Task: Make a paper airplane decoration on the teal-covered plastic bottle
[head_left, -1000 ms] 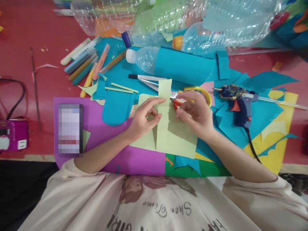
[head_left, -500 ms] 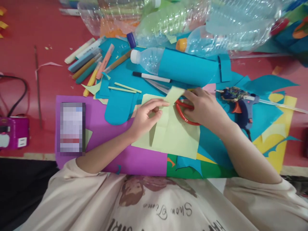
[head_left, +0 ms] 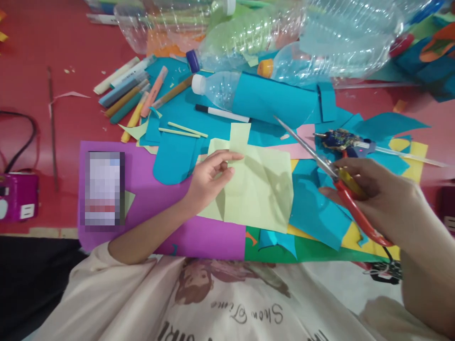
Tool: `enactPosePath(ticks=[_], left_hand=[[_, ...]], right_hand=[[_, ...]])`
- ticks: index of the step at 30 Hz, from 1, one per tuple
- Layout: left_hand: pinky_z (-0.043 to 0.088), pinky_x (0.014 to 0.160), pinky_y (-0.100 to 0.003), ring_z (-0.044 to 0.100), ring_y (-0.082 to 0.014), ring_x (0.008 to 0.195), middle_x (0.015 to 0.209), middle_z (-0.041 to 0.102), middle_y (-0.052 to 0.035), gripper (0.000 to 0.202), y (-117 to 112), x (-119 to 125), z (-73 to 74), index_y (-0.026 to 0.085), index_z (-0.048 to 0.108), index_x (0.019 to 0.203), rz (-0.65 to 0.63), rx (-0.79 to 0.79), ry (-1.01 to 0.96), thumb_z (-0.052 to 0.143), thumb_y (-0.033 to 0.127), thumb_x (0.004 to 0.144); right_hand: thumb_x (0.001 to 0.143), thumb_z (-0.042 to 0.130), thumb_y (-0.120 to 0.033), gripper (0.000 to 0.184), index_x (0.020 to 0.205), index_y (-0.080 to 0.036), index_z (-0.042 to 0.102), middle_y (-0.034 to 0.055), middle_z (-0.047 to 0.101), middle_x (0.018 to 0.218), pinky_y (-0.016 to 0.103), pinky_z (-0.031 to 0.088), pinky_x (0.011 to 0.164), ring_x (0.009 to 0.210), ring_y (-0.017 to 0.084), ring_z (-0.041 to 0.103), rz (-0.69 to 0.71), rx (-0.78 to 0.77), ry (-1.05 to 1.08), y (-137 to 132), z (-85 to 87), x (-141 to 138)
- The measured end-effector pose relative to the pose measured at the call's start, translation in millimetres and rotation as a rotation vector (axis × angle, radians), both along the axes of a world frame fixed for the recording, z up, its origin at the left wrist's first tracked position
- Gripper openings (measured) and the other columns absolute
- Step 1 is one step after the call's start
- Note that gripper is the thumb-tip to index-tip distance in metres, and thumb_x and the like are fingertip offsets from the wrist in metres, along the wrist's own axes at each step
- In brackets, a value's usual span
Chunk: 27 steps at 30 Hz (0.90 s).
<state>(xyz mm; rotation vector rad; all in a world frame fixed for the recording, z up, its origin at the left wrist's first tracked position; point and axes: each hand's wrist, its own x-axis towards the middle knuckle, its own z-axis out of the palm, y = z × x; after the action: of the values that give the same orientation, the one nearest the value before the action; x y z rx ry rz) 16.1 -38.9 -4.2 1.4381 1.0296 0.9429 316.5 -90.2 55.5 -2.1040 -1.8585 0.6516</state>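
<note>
My left hand (head_left: 211, 177) is closed at the fingertips on a narrow pale green paper strip (head_left: 240, 136). Its upper end stands past my index finger. Beneath lies a larger creased sheet of pale green paper (head_left: 270, 199). Over to the right, my right hand (head_left: 384, 199) grips a pair of scissors (head_left: 329, 168) by red and yellow handles. The blades look closed and point up and left, apart from the paper. Close by my right fingers is a blue glue gun (head_left: 337, 141) with a clear stick in its back.
A bottle wrapped in blue paper (head_left: 277, 99) lies beyond my hands, with more clear bottles (head_left: 256, 38) behind. Several markers (head_left: 124, 94) lie at the upper left. A phone (head_left: 103, 189) rests on the purple sheet (head_left: 142, 166). Blue paper scraps (head_left: 320, 213) cover the right side.
My right hand has pulled the scissors away to the right, off the pale green paper. In my left hand the strip has turned more upright.
</note>
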Motion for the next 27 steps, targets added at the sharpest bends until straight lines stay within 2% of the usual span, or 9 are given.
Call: enactPosePath(ticks=[3, 5, 9, 12, 14, 17, 19, 24, 27], left_hand=[[0.049, 0.067, -0.023, 0.052, -0.0103, 0.073, 0.108, 0.068, -0.0067, 0.026, -0.2, 0.9, -2.0, 0.022, 0.069, 0.110, -0.030, 0.008, 0.031, 0.058, 0.038, 0.092], [0.048, 0.064, -0.022, 0.051, -0.0092, 0.070, 0.112, 0.067, -0.0071, 0.027, -0.7, 1.6, -3.5, 0.022, 0.067, 0.112, -0.044, 0.017, 0.028, 0.058, 0.036, 0.092], [0.046, 0.060, -0.019, 0.050, -0.0072, 0.067, 0.109, 0.067, -0.0064, 0.024, -1.2, 2.4, -6.0, 0.021, 0.066, 0.113, -0.058, 0.115, 0.031, 0.058, 0.026, 0.091], [0.046, 0.060, -0.018, 0.049, -0.0058, 0.066, 0.105, 0.065, -0.0047, 0.027, -1.1, 2.6, -6.8, 0.021, 0.065, 0.115, -0.076, 0.217, 0.050, 0.056, 0.017, 0.090], [0.044, 0.058, -0.017, 0.049, -0.0053, 0.064, 0.096, 0.063, -0.0023, 0.030, -1.1, 2.9, -6.6, 0.021, 0.063, 0.116, -0.093, 0.275, 0.044, 0.057, 0.013, 0.089], [0.043, 0.056, -0.016, 0.050, -0.0063, 0.065, 0.077, 0.057, 0.0023, 0.033, -1.5, 3.3, -4.9, 0.021, 0.063, 0.117, -0.119, 0.342, 0.030, 0.057, 0.009, 0.088], [0.044, 0.057, -0.017, 0.052, -0.0069, 0.066, 0.075, 0.056, 0.0030, 0.033, -2.3, 3.5, -3.2, 0.021, 0.062, 0.118, -0.142, 0.361, 0.037, 0.056, 0.009, 0.088], [0.048, 0.060, -0.016, 0.054, -0.0044, 0.066, 0.103, 0.066, -0.0043, 0.035, -4.5, 3.8, -1.6, 0.020, 0.062, 0.118, -0.167, 0.342, 0.041, 0.056, 0.006, 0.086], [0.050, 0.062, -0.014, 0.058, -0.0059, 0.075, 0.109, 0.067, -0.0062, 0.036, -4.9, 3.6, -2.1, 0.020, 0.063, 0.118, -0.174, 0.331, 0.030, 0.056, 0.006, 0.086]], right_hand=[[0.074, 0.058, -0.077, 0.049, 0.100, -0.036, 0.059, 0.0061, 0.069, 0.073, 0.034, 0.050, 0.048, 0.055, 0.024, 0.065, 0.088, -0.071, -0.095, -8.5, 1.1, 11.1], [0.077, 0.048, -0.080, 0.052, 0.103, -0.036, 0.055, 0.0085, 0.070, 0.078, 0.035, 0.051, 0.049, 0.058, 0.025, 0.067, 0.201, -0.071, -0.130, -9.5, 2.9, 13.2], [0.084, 0.039, -0.076, 0.049, 0.101, -0.032, 0.051, 0.0111, 0.071, 0.088, 0.036, 0.053, 0.052, 0.066, 0.027, 0.071, 0.440, -0.042, -0.179, -3.9, 6.3, 9.4], [0.090, 0.034, -0.071, 0.048, 0.104, -0.028, 0.051, 0.0091, 0.071, 0.090, 0.033, 0.052, 0.047, 0.063, 0.025, 0.071, 0.559, 0.021, -0.224, 1.6, 6.7, 4.3], [0.093, 0.034, -0.067, 0.047, 0.107, -0.026, 0.052, 0.0087, 0.072, 0.092, 0.032, 0.051, 0.044, 0.062, 0.024, 0.071, 0.615, 0.042, -0.258, 4.4, 6.2, 1.3], [0.094, 0.033, -0.065, 0.050, 0.111, -0.023, 0.054, 0.0100, 0.073, 0.096, 0.032, 0.051, 0.042, 0.065, 0.025, 0.072, 0.672, 0.057, -0.312, 7.5, 4.8, -3.1], [0.094, 0.031, -0.066, 0.054, 0.112, -0.022, 0.057, 0.0106, 0.073, 0.095, 0.032, 0.051, 0.043, 0.065, 0.025, 0.072, 0.694, 0.065, -0.327, 9.3, 4.0, -6.4], [0.094, 0.028, -0.068, 0.059, 0.114, -0.022, 0.059, 0.0112, 0.072, 0.098, 0.030, 0.047, 0.043, 0.066, 0.023, 0.070, 0.693, 0.037, -0.325, 11.3, 2.1, -14.8], [0.094, 0.029, -0.068, 0.057, 0.114, -0.025, 0.059, 0.0091, 0.070, 0.098, 0.029, 0.048, 0.046, 0.069, 0.023, 0.070, 0.688, -0.001, -0.303, 11.8, 0.1, -16.5]])
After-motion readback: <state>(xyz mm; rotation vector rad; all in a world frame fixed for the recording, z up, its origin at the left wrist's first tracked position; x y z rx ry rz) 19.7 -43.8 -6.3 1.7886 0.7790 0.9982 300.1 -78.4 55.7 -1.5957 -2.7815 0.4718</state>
